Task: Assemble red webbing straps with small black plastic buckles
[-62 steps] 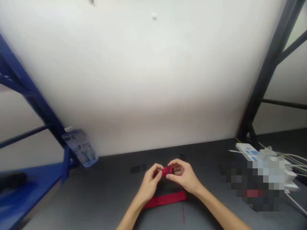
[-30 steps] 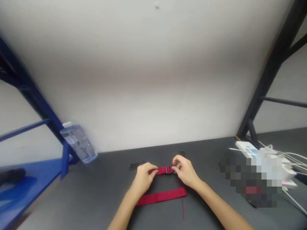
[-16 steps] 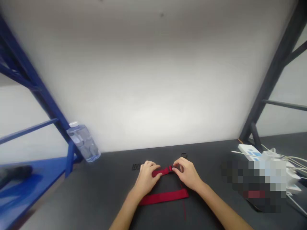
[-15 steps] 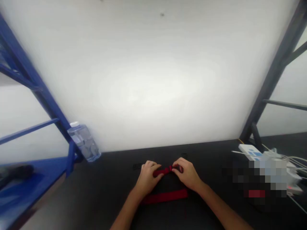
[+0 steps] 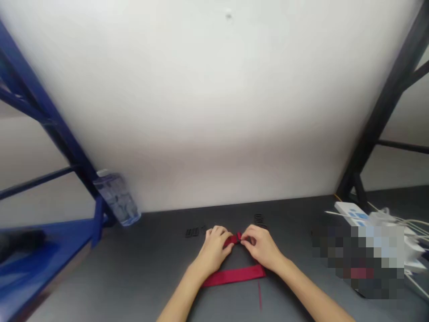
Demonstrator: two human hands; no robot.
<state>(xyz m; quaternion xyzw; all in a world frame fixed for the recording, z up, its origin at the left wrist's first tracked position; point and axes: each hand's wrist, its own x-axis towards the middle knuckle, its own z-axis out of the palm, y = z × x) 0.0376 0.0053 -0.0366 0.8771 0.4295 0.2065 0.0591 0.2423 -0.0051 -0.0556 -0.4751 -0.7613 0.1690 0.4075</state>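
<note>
A red strap (image 5: 230,241) with a small black buckle (image 5: 238,238) on it is held between my two hands over the dark table. My left hand (image 5: 215,248) pinches the strap on the left side of the buckle. On the other side, my right hand (image 5: 262,246) has its thumb and fingers pressed together at the strap's end, right by the buckle. Nearer to me lies a wider flat red band (image 5: 234,276), partly behind my left wrist. A thin red line (image 5: 259,295) runs below that band's right end.
Small black buckles (image 5: 192,232) lie left of my hands, and more black pieces (image 5: 259,220) behind my right hand. A water bottle (image 5: 119,199) leans at the back left by a blue frame (image 5: 67,138). White cables and a power strip (image 5: 351,212) are at right.
My left hand has moved slightly right, closer to the buckle and my right hand. Less strap shows between my hands. The picture's brightness has changed.
</note>
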